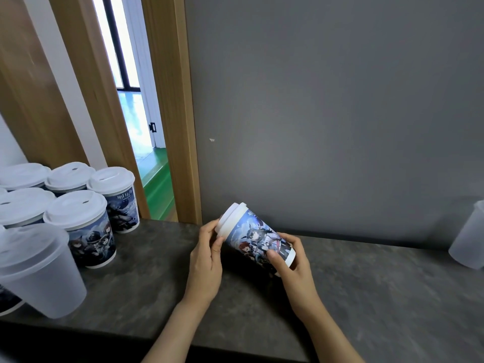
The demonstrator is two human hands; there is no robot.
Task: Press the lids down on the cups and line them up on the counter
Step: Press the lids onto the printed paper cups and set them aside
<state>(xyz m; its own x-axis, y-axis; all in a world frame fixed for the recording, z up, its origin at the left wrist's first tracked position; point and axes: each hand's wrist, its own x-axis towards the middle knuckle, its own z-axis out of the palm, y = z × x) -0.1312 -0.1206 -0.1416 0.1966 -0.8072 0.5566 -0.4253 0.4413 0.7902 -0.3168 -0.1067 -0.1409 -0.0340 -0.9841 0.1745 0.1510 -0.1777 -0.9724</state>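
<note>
A printed paper cup (pixel 258 235) with a white lid (pixel 230 218) is held tilted on its side above the dark counter (pixel 366 284), lid end pointing up and left. My left hand (pixel 205 254) pinches the lid's rim with thumb and fingers. My right hand (pixel 290 258) grips the cup's base end, thumb across the printed side. Several lidded printed cups (pixel 86 226) stand in a cluster on the counter at the left.
A frosted translucent cup (pixel 39 273) stands at the near left, another frosted cup (pixel 468 237) at the right edge. A grey wall (pixel 340 113) backs the counter. A wooden door frame (pixel 180 127) and an open doorway lie behind at the left.
</note>
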